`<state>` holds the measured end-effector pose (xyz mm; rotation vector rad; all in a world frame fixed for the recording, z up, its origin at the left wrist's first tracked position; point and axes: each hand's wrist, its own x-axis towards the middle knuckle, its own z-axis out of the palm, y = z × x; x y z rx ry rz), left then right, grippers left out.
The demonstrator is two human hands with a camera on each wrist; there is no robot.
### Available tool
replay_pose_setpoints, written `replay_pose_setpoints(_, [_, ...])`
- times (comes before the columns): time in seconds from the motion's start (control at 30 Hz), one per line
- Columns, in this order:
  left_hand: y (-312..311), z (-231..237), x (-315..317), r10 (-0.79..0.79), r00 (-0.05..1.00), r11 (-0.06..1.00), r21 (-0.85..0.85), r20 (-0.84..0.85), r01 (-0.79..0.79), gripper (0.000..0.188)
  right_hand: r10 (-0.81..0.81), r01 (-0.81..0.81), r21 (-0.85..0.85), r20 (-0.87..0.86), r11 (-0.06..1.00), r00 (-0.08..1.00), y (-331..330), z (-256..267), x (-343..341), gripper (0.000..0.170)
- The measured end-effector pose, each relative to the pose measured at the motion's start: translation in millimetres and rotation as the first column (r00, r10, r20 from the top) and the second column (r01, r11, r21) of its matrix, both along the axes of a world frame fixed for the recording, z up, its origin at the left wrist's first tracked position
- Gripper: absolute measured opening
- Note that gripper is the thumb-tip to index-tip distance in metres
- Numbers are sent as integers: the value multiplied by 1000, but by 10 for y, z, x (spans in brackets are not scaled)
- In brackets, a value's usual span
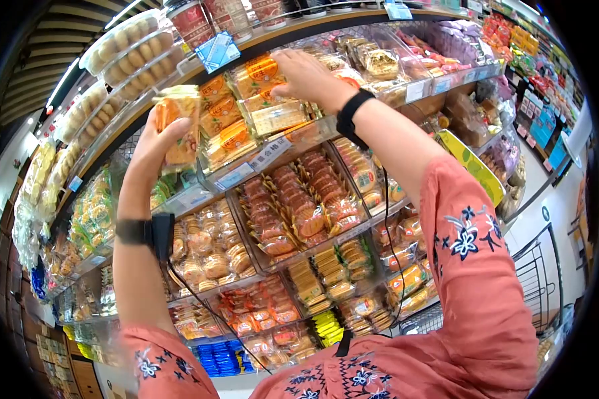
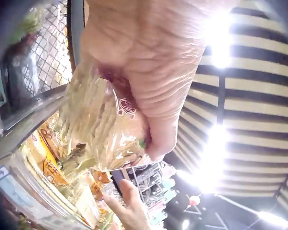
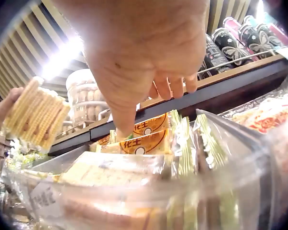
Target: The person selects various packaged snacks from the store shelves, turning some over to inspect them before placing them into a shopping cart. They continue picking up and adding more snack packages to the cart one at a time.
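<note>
My left hand (image 1: 154, 143) holds up a clear-wrapped packet of crackers (image 1: 188, 151) with an orange label, thumb across its front. In the left wrist view, thin ridged layers show through the wrapper of this cracker packet (image 2: 93, 127). My right hand (image 1: 311, 78) reaches over the shelf bin of similar orange-labelled packets (image 1: 229, 136). In the right wrist view its thumb comes down at the top of an orange packet (image 3: 151, 143), while the other fingers hang apart above the row. A pale packet (image 1: 279, 118) lies flat at the bin's front.
Clear plastic bin fronts with price tags (image 1: 234, 175) edge the shelf. Below sit trays of reddish packaged snacks (image 1: 306, 213) and round biscuits (image 1: 216, 266). Tubs of round pastries (image 1: 140, 63) stand at upper left. A cable (image 1: 387, 233) hangs from the right wrist. A cart (image 1: 536, 279) stands at right.
</note>
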<state>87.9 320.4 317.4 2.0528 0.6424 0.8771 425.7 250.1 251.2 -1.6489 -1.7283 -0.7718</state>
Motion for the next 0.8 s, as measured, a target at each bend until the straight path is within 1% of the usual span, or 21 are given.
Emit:
replay_pose_setpoints(0.03, [11,-44,-98,-69,995,996,-53,68,72,82,22,-21,-72,6,997,1000,24,86,8,79])
replay_pose_setpoints(0.07, [-20,-108,-202,-71,990,993,-84,123,82,82,45,-43,-142,10,989,999,58,175,5,82])
replay_pose_setpoints(0.1, [-156,-146,-288,-72,982,989,-115,175,93,82,69,-61,-144,47,988,997,193,183,61,90])
replay_pose_setpoints(0.13, [-270,-187,-374,-70,971,984,-145,227,105,82,65,-51,-203,61,978,996,221,236,42,92])
replay_pose_setpoints(0.2, [-406,-280,-562,-62,974,979,-178,219,102,84,60,-28,-318,91,948,994,281,338,17,95])
replay_pose_setpoints(0.23, [-466,-320,-646,-56,975,976,-195,216,99,85,49,-16,-347,89,938,995,345,368,11,104])
replay_pose_setpoints(0.33, [-674,-433,-785,-22,978,972,-223,206,69,89,3,68,-457,152,887,988,450,481,-2,112])
replay_pose_setpoints(0.37, [-715,-464,-825,-11,983,970,-238,183,55,90,6,70,-506,146,860,989,567,452,24,117])
replay_pose_setpoints(0.5, [-733,-612,-923,34,985,969,-247,170,9,90,-35,105,-476,155,873,987,556,473,-39,114])
replay_pose_setpoints(0.6, [-705,-692,-958,62,981,963,-268,185,-10,89,-67,167,-508,211,845,975,492,618,-154,111])
replay_pose_setpoints(0.63, [-726,-703,-972,63,980,959,-282,188,-8,89,-73,206,-537,259,818,963,418,641,-235,103])
replay_pose_setpoints(0.73, [-755,-718,-983,66,976,953,-303,209,0,88,-56,213,-532,296,820,954,415,565,-192,96])
replay_pose_setpoints(0.77, [-742,-748,-1005,72,975,954,-301,212,-5,87,-17,149,-519,249,842,968,450,517,-146,92])
replay_pose_setpoints(0.8, [-739,-766,-1025,79,974,954,-300,212,-12,87,-9,130,-528,227,839,974,470,480,-147,91])
